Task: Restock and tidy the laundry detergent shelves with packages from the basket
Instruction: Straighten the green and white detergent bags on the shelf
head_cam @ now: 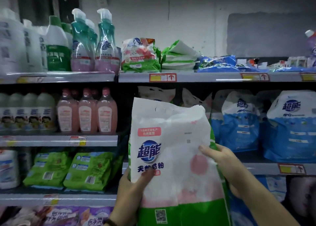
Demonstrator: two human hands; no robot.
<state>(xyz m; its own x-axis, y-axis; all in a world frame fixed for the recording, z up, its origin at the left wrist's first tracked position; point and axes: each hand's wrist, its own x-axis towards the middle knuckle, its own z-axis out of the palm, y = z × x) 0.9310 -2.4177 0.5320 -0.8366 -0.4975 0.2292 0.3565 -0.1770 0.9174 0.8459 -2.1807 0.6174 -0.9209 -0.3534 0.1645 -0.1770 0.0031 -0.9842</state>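
Note:
I hold a large white, pink and green detergent powder bag (172, 153) upright in front of the middle shelf (266, 168). My left hand (131, 188) grips its lower left edge, thumb on the front. My right hand (220, 159) grips its right side, fingers on the front. Behind the bag, similar white and pink bags (157, 93) stand in the shelf gap. Blue and white detergent bags (239, 121) stand to the right. The basket is out of view.
The top shelf (196, 76) carries a small pink and green bag (139, 55), flat green and white bags (178, 58) and blue bags (217, 64). Pump bottles (106, 42) stand at left. Pink bottles (87, 111) and green packs (70, 169) fill the left bays.

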